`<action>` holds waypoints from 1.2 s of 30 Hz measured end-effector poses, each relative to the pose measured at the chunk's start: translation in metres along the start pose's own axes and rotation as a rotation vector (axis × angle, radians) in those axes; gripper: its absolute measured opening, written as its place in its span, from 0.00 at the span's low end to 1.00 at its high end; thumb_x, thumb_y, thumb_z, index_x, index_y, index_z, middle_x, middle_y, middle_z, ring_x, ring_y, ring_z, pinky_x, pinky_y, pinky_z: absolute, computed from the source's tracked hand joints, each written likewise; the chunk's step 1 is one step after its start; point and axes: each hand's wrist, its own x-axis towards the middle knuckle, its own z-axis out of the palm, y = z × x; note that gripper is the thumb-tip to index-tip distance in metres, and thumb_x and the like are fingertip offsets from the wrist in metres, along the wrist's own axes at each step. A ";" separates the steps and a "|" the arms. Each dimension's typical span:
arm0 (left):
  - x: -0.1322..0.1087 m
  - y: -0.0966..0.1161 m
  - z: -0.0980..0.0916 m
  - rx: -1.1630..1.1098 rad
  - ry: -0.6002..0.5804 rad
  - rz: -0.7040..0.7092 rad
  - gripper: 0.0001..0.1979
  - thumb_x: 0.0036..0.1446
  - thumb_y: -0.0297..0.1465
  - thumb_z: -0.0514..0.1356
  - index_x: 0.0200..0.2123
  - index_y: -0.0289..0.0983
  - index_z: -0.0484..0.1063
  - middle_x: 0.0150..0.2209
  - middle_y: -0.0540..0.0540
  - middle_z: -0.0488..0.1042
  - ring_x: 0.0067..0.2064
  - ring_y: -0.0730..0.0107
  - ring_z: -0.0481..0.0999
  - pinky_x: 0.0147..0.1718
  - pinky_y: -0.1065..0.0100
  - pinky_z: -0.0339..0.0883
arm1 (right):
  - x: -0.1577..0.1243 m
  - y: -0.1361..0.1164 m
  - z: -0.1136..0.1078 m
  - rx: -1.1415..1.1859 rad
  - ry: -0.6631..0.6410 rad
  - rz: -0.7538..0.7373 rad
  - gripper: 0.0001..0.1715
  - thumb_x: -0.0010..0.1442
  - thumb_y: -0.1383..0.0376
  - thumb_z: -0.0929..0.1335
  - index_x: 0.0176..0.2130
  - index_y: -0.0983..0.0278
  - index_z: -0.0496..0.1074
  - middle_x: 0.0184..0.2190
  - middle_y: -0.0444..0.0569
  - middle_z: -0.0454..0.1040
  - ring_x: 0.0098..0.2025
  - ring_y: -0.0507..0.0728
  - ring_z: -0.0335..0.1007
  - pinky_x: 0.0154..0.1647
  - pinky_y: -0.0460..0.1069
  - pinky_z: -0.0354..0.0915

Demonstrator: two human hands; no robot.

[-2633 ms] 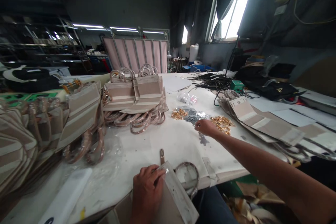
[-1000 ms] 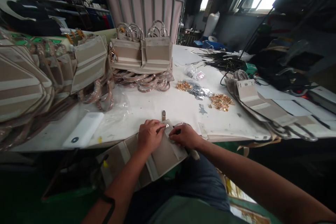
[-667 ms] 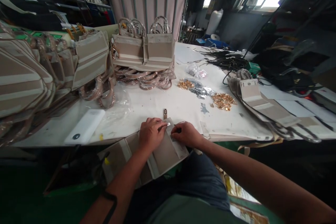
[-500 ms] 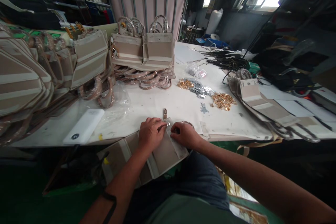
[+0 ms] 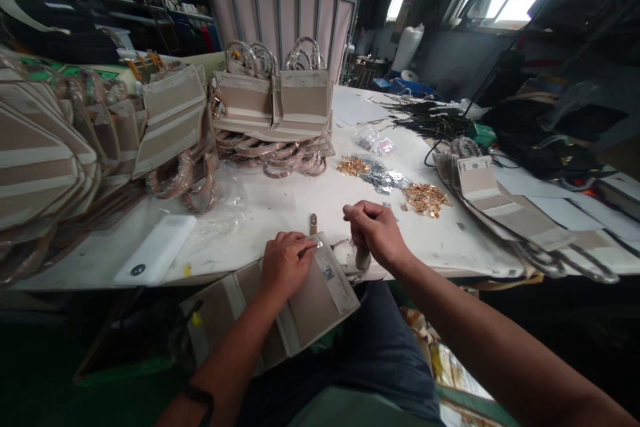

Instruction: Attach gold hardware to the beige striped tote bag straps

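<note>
A beige bag panel (image 5: 317, 310) slants over the table's front edge onto my lap. My left hand (image 5: 286, 263) is closed on its upper part, thumb and fingertips by a small shiny metal piece (image 5: 319, 244) at the top corner. Another silver plate (image 5: 327, 272) lies flat on the panel's pale end strip. My right hand (image 5: 376, 233) is raised off the panel, above a plastic-wrapped handle (image 5: 357, 265). Its thumb and fingers are pinched together; whatever they hold is too small to make out. Just beyond my left hand lies a brown tab with metal hardware (image 5: 313, 221).
Gold metal pieces (image 5: 427, 199) and grey metal plates (image 5: 384, 175) lie in heaps ahead. Stacked bag bodies (image 5: 305, 97) with wrapped handles stand at the back and left; more panels (image 5: 525, 213) lie right. A white power bank (image 5: 155, 250) sits near the front edge.
My right hand has lifted off the panel and moved up and right, uncovering the silver plate on the end strip. My left hand keeps its place on the panel.
</note>
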 end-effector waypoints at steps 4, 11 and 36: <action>0.001 -0.001 0.000 -0.016 -0.008 -0.017 0.08 0.68 0.32 0.67 0.45 0.52 0.86 0.49 0.50 0.83 0.52 0.55 0.77 0.48 0.53 0.66 | 0.025 0.000 0.025 0.356 0.096 -0.173 0.34 0.63 0.47 0.80 0.23 0.60 0.64 0.18 0.38 0.61 0.17 0.50 0.57 0.17 0.45 0.58; 0.001 -0.001 -0.001 -0.044 -0.010 -0.038 0.07 0.67 0.30 0.67 0.44 0.49 0.85 0.49 0.50 0.84 0.53 0.55 0.77 0.52 0.52 0.66 | 0.053 0.028 0.047 0.608 0.240 -0.138 0.37 0.57 0.50 0.82 0.22 0.60 0.57 0.19 0.35 0.56 0.16 0.47 0.52 0.15 0.44 0.55; 0.048 0.007 -0.040 0.109 -0.473 -0.473 0.17 0.63 0.50 0.63 0.35 0.46 0.84 0.38 0.46 0.86 0.41 0.55 0.84 0.33 0.63 0.62 | 0.020 0.035 0.052 0.175 -0.135 -0.171 0.34 0.70 0.44 0.74 0.23 0.61 0.69 0.19 0.44 0.70 0.22 0.54 0.64 0.27 0.49 0.59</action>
